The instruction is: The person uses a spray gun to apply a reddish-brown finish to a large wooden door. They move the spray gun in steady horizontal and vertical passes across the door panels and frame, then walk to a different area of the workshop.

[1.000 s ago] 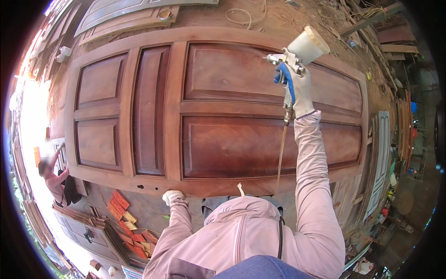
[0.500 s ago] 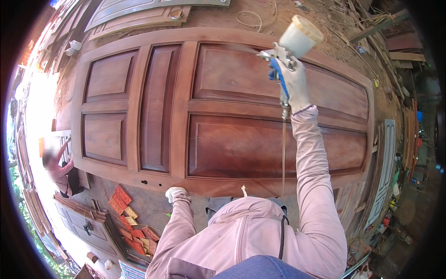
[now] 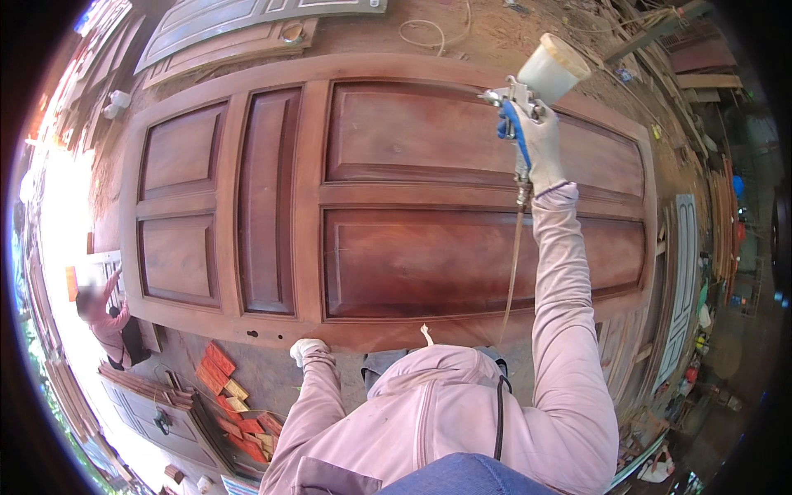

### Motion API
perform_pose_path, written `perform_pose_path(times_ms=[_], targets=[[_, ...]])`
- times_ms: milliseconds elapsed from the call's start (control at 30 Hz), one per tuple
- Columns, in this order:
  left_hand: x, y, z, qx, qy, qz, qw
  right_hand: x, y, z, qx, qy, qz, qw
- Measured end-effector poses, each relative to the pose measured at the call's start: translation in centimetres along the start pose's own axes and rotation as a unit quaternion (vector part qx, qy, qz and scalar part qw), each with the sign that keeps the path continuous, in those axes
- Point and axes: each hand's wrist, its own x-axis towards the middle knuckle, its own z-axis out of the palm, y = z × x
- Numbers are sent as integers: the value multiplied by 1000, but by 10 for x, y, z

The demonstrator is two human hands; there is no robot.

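In my white-gloved right hand [image 3: 542, 148] is a spray gun [image 3: 517, 103] with a metal body and a white cup [image 3: 554, 70] on top. The fingers are wrapped round its grip, with blue showing at them. A thin hose [image 3: 513, 272] hangs from the grip toward me. Beneath the gun lies a large reddish-brown panelled wooden door [image 3: 309, 198], its recessed panels darker along the edges. My gloved left hand [image 3: 308, 352] is closed at the door's near edge, right of two small dark holes; its fingertips are partly hidden.
At the far left a person [image 3: 110, 322] in pink bends beside another panel. Grey doors [image 3: 256, 21] lie beyond mine, and a stack of doors [image 3: 157, 412] stands at the near left, by orange and yellow blocks [image 3: 227, 388]. Timber [image 3: 652, 82] lines the right side.
My right hand has carried the spray gun rightward over the door. A faint mist left of the nozzle no longer shows. My left hand keeps its place by the door edge; the view has shifted slightly.
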Motion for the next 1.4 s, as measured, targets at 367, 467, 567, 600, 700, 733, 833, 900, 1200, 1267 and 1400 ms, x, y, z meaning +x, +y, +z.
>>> perform_pose_path(times_ms=[367, 467, 567, 600, 700, 733, 833, 900, 1200, 1267, 1400], targets=[[-5, -9, 10, 7, 29, 12, 999, -12, 2, -176, -146, 176, -3, 974], [1, -8, 31, 9, -8, -16, 1000, -10, 6, -200, -257, 204, -34, 944], [-17, 7, 44, 13, 37, -8, 999, -8, 4, -205, -236, 191, -15, 953], [-16, 12, 51, 38, 21, 3, 999, -8, 2, -203, -208, 182, -1, 961], [-18, 31, 63, 98, 25, 6, 995, 1, 2, -196, -71, 100, 19, 992], [9, 23, 98, 109, 43, 3, 993, 9, 0, -179, -38, 48, 16, 998], [-27, 61, 88, 150, 40, 25, 988, 9, -17, -162, 15, -31, 11, 999], [23, 48, 134, 158, 59, 19, 985, 19, -27, -132, 77, -85, 27, 993], [-25, 120, 132, 170, 45, 55, 983, 40, -10, -182, 28, -40, 33, 998], [-32, 130, 133, 190, 79, 55, 977, 38, -6, -222, 10, -10, 34, 999], [-26, 145, 126, 192, 85, 56, 976, 37, 3, -299, -28, 67, 33, 997]])
